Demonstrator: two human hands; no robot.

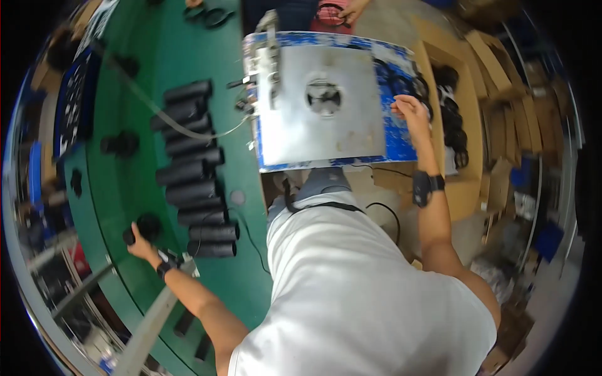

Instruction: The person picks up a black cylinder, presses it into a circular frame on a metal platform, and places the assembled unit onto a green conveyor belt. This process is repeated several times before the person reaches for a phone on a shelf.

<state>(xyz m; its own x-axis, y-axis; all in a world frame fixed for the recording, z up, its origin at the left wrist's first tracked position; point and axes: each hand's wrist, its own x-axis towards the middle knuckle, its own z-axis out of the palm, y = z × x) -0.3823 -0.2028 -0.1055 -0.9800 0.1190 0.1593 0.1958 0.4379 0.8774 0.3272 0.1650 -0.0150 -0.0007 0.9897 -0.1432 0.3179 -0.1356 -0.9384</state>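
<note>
Left hand (pixel 143 247) far out over the smooth green tabletop (pixel 241 188), fingers closed on a small black cylindrical piece (pixel 129 236), just beside a black round part (pixel 149 224); black tubes (pixel 191 174) lined up nearby. Right hand (pixel 412 114) above worn blue-painted board (pixel 396 145), fingers curled near black rings (pixel 399 80); cannot tell whether it grips anything. Square silver metal plate (pixel 295 135) to its left.

White shirt (pixel 351 282), grey-blue trousers (pixel 326 181), black wristbands (pixel 424 189)

Gripping a small black part (pixel 129 236) in the left hand (pixel 143 247).
Holding the right hand (pixel 411 113) near black rings (pixel 401 83).
</note>
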